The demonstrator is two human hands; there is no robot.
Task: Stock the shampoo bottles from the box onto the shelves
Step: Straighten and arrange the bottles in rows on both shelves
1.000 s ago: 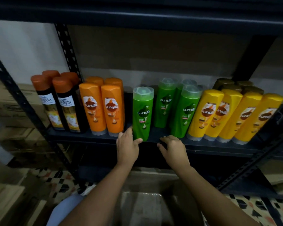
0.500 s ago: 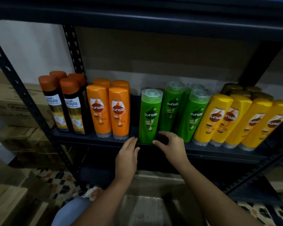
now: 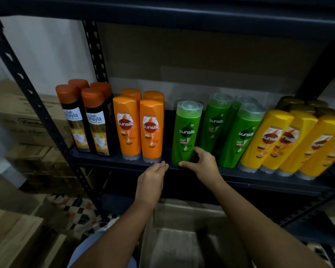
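Head view: orange bottles [image 3: 139, 128] left, yellow bottles [image 3: 290, 142] right of green bottle [image 3: 186, 132].

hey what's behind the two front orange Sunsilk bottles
Two more orange caps show behind the front orange bottles, so a second row stands there. Their bodies are covered.

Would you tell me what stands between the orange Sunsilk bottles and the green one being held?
Nothing: the head view shows bare dark shelf between orange bottles and held green bottle.
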